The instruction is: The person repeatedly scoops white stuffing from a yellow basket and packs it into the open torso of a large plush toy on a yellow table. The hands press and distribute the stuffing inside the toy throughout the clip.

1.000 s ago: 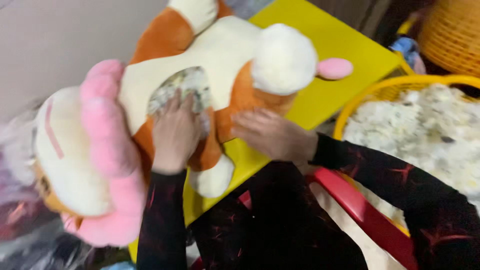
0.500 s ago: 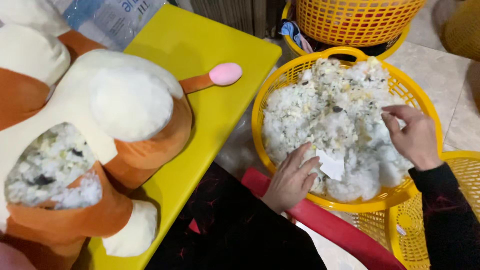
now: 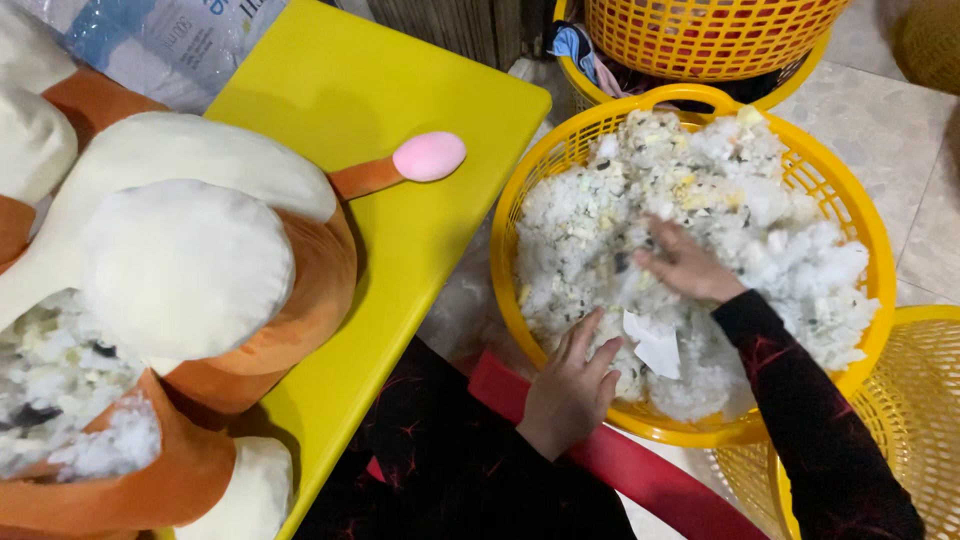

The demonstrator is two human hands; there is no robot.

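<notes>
My left hand (image 3: 572,385) rests at the near rim of the yellow basket (image 3: 520,200), fingers spread loosely on the white stuffing (image 3: 740,200) and clamped on nothing. Just beyond it, my right hand (image 3: 685,265) presses into the stuffing at the basket's middle (fingers partly buried, slightly apart). To the left, the orange plush toy (image 3: 180,290) lies on the yellow table (image 3: 400,80), its seam open. A second basket (image 3: 700,30) stands farthest.

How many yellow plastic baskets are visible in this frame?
3. One basket, full of white stuffing, sits under both hands, the left hand and right hand. A second basket stands at the top edge. A third basket is cut off at lower right. More may lie outside the frame.
</notes>
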